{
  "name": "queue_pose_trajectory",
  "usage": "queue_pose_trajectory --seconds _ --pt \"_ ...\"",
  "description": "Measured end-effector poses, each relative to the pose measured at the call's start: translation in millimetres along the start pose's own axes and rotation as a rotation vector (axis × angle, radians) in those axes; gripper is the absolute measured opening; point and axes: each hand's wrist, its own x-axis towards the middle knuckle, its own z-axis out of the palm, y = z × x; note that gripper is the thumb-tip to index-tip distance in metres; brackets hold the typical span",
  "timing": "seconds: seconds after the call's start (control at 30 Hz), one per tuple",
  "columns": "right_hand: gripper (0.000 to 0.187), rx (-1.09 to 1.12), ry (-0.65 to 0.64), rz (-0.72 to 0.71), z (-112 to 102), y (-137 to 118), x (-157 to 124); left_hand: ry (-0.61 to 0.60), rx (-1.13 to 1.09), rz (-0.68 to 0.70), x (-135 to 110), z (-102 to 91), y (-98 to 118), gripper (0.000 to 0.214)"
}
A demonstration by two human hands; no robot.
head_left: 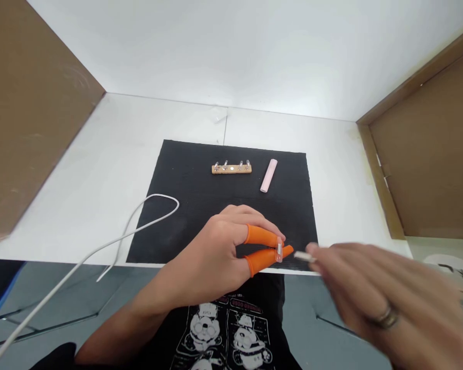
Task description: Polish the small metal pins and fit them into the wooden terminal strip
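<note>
Left hand [216, 252] with orange finger cots [263, 247] pinching a small clear part [279, 250] over the near edge of the black mat [185, 205], blurred right hand [386, 298] gripping a small white piece [303, 255] just beside it, wooden strip with metal pins [231, 167] and pink tube [269, 175] farther back, white cable [111, 241] at left

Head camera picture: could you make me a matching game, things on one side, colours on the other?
Things:
1. mat
2. finger cots on the left hand
3. cable lying over the mat's left edge
4. small tube at the mat's far right

Colours:
A. pale pink
B. black
C. white
D. orange

Pairs: 1-B, 2-D, 3-C, 4-A
</note>
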Motion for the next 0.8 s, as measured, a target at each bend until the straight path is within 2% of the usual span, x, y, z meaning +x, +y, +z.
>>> queue_pose_trajectory --seconds 0.07,0.1,0.17,0.27,0.33,0.47,0.57,0.73,0.8 --pt "0.023 0.038 -0.096 -0.098 4 -8 4 0.008 -0.004 0.002 1 -0.1 -1 0.011" --pt "0.023 0.037 -0.104 -0.113 5 -9 6 0.009 -0.006 0.004 1 -0.2 -1 0.011" --pt "0.018 -0.042 -0.039 -0.08 5 0 8 0.0 -0.007 0.004 2 -0.4 -1 0.011" --pt "0.034 -0.261 0.082 0.008 1 20 8 -0.018 -0.001 -0.012 2 -0.7 0 0.012" --pt "0.04 -0.319 0.094 0.06 0 24 7 -0.024 0.0 -0.02 2 -0.3 -1 0.013" --pt "0.023 -0.107 -0.014 -0.019 0 -1 7 -0.012 -0.002 -0.012 2 0.4 -4 0.011" --pt "0.024 0.009 -0.109 -0.066 1 -9 7 -0.008 -0.007 -0.005 2 -0.5 -5 0.009" --pt "0.029 -0.252 0.039 0.066 5 23 6 -0.024 0.007 -0.021 -1 -3.7 -3 0.01" --pt "0.033 -0.28 0.072 0.096 7 25 8 -0.031 0.011 -0.02 -1 -4.0 -2 0.01"
